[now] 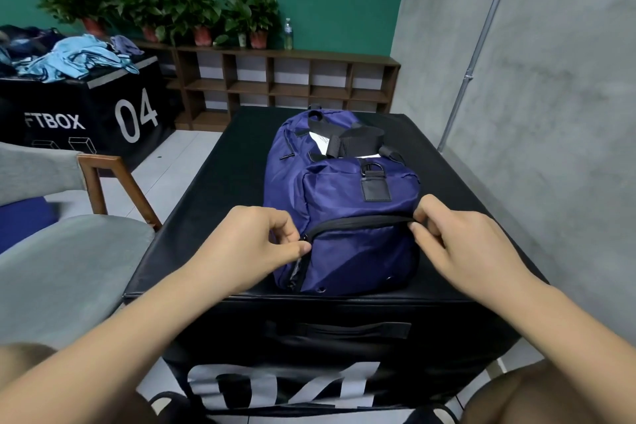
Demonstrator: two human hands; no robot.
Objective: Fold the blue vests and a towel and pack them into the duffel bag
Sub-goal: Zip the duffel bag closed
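Navy nylon duffel bag (pixel 344 182) lies lengthwise on a black padded box (pixel 220 200), its near end facing the person seated before it. The left hand (pixel 254 241) pinches the left end of the end pocket's black zipper (pixel 358 222) between thumb and forefinger. The right hand (pixel 461 244) pinches the bag's fabric at the zipper's right end, fingers curled.

The cloth looks thin and slick, and the shell sags and creases, so it will likely slide and buckle under a one-handed pull. Bracing one end while drawing the other seems the sound approach. For lifting, the black webbing handles (pixel 351 138) on top are the natural hold.

Crumpled pale-blue garments (pixel 79 57), probably the vests, sit unfolded on a second black box (pixel 103 107) at far left, well apart from the bag; they look light and limp. No towel can be made out. A grey chair (pixel 69 268) stands near left.
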